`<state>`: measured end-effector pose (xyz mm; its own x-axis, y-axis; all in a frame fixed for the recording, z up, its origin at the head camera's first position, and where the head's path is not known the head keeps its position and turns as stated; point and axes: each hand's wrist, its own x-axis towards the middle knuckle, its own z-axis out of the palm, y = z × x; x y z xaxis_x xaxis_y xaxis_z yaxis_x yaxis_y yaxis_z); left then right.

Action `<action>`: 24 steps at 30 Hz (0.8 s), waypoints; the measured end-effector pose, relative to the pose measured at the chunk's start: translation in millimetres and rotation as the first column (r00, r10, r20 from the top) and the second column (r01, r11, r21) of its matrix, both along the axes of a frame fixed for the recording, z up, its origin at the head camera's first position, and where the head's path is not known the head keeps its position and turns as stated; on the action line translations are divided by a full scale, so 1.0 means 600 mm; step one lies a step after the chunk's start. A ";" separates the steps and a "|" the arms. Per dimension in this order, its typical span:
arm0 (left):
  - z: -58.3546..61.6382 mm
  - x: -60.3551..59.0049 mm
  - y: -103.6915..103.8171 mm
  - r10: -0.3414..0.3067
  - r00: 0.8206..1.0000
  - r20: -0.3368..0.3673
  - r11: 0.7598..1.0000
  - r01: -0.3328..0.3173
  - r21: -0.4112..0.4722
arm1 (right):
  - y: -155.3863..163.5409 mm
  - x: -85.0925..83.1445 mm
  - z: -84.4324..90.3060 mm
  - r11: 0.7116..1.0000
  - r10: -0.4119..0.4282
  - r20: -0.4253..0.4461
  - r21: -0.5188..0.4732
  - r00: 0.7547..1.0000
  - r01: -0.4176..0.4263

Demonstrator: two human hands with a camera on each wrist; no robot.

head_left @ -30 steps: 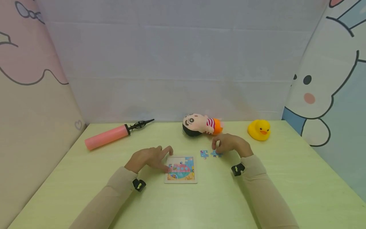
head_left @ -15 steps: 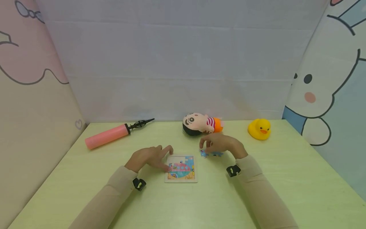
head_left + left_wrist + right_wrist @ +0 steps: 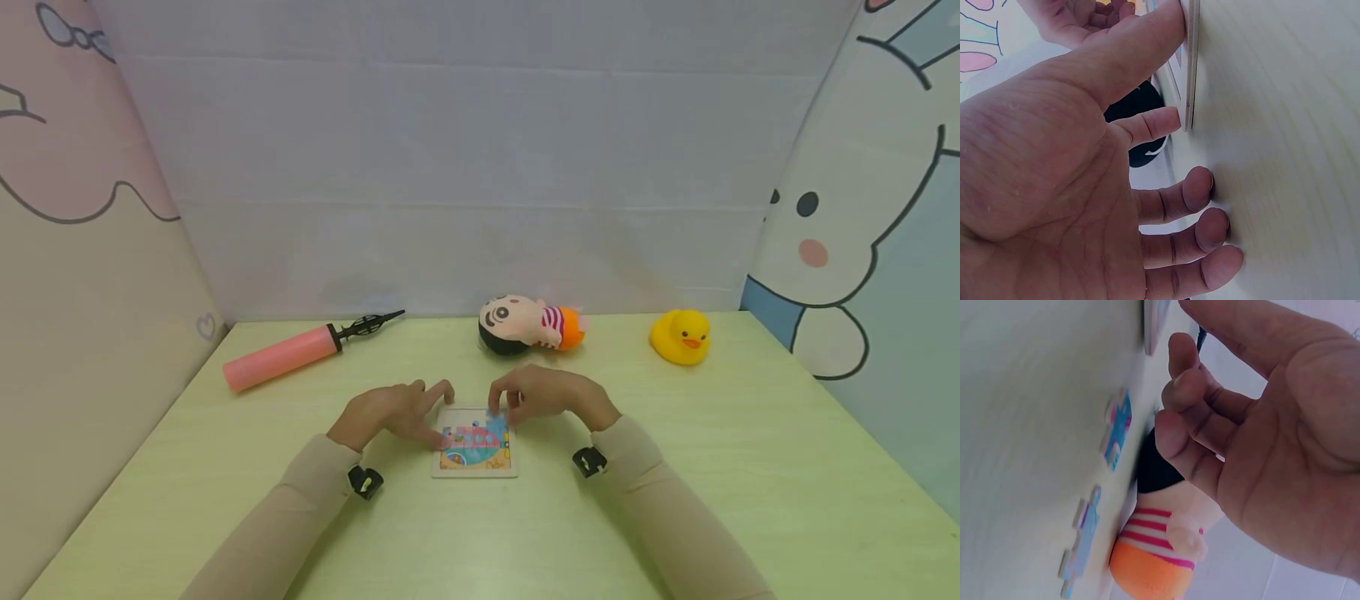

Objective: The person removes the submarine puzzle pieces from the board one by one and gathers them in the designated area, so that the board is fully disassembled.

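Observation:
A small jigsaw puzzle board (image 3: 475,477) with a pale frame and a pink and teal picture lies on the table. My left hand (image 3: 395,413) steadies its left side. In the left wrist view the thumb lies over the board's edge (image 3: 1190,69) and the index fingertip touches its corner; the other fingers rest loosely by the tabletop. My right hand (image 3: 538,390) is at the board's upper right corner, fingers bent downward; whether they pinch a piece I cannot tell. Two loose puzzle pieces, one nearer (image 3: 1117,431) and one farther (image 3: 1081,544) from the board, lie beside it, hidden in the head view.
Behind the hands lies a soft doll (image 3: 528,325) with a striped top and orange bottoms. A yellow rubber duck (image 3: 679,337) sits at the back right. At the back left is a pink hand pump (image 3: 285,357) with a black nozzle. A pale curtain (image 3: 480,167) stands behind the table.
My right hand has moved left from the loose pieces to the puzzle board's upper right corner. The left hand and the board have stayed put.

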<state>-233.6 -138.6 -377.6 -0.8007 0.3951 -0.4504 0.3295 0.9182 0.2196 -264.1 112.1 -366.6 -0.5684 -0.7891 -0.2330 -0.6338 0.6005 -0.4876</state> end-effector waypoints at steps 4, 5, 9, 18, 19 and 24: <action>0.001 0.002 0.000 0.008 1.000 0.006 1.000 -0.008 0.001 | -0.012 0.008 -0.006 1.000 -0.007 0.038 0.005 0.999 0.007; 0.001 0.002 0.000 0.008 1.000 0.006 1.000 -0.008 0.000 | -0.014 0.009 -0.008 1.000 -0.006 0.045 0.002 0.999 0.006; 0.001 0.002 0.001 0.002 1.000 -0.002 1.000 -0.002 -0.005 | -0.022 0.013 -0.013 1.000 -0.020 0.056 0.006 0.998 0.020; 0.003 0.002 0.001 0.000 1.000 -0.002 1.000 0.000 -0.008 | -0.032 0.016 -0.016 0.999 -0.026 0.025 0.028 0.999 0.026; 0.003 0.002 0.001 0.001 1.000 -0.001 1.000 -0.001 -0.007 | -0.032 0.016 -0.016 0.999 -0.026 0.010 0.033 1.000 0.026; 0.003 0.002 0.000 -0.004 1.000 -0.002 1.000 0.004 -0.001 | -0.034 0.016 -0.015 0.998 -0.025 -0.057 0.048 0.998 0.028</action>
